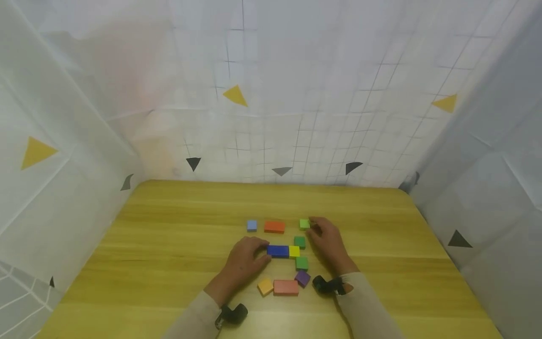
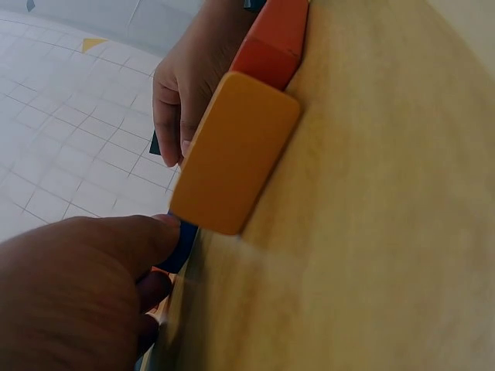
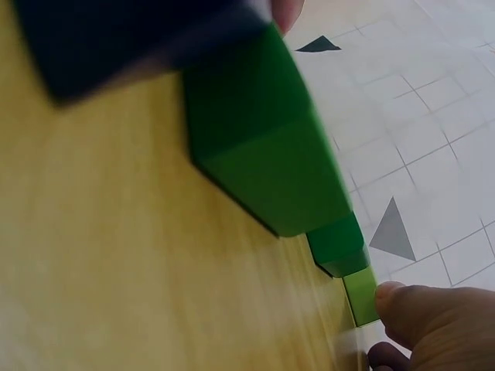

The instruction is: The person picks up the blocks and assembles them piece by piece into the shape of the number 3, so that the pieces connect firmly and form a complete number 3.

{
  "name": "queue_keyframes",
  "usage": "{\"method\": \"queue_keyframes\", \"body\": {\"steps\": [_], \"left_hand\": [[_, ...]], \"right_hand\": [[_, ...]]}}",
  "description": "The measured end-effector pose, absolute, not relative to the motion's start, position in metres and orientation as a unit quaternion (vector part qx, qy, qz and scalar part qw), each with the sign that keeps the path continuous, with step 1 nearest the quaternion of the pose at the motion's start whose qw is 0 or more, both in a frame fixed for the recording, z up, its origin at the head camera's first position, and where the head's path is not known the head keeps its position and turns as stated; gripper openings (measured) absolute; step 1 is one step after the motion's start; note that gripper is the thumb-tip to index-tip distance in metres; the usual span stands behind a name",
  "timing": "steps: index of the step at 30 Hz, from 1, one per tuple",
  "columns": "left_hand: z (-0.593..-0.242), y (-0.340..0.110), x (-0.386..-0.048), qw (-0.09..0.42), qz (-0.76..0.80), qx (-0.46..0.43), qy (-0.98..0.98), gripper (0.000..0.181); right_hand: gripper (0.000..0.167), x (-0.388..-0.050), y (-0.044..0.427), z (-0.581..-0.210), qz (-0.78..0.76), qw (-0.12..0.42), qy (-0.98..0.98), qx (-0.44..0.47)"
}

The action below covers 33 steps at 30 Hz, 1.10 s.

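Left hand (image 1: 245,260) pinches blue block (image 1: 277,252) by its near end, seemingly to steady it against yellow block (image 1: 294,252) beyond; right hand (image 1: 329,239) pinches lime block (image 1: 304,224), probably for fine placing

Bare tabletop (image 1: 190,207) spreads behind the far row and outside both forearms, leaving a hand ample passage. Between the orange block (image 1: 274,227) and light green block (image 1: 304,224), only fingers would fit. The left hand (image 1: 245,258) bars the dark blue block's (image 1: 277,251) left end; the right hand (image 1: 328,240), plus green blocks (image 1: 302,263) and the purple block (image 1: 302,278) (nearly a fence), obstructs the right.
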<state>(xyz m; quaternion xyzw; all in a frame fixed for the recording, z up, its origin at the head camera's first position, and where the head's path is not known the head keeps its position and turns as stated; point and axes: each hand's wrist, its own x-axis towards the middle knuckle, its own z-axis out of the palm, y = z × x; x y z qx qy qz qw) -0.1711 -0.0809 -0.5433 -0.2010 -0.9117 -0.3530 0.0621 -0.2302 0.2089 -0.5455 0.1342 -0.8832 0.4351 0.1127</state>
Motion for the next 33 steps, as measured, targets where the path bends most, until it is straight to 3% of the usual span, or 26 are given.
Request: {"method": "queue_keyframes", "body": {"steps": [33], "left_hand": [[-0.5434, -0.0784, -0.1698, 0.059, -0.353, -0.195, -0.913, 0.036]], "right_hand": [[0.035, -0.2369, 0.2132, -0.5468, 0.401, 0.093, -0.902, 0.129]]}}
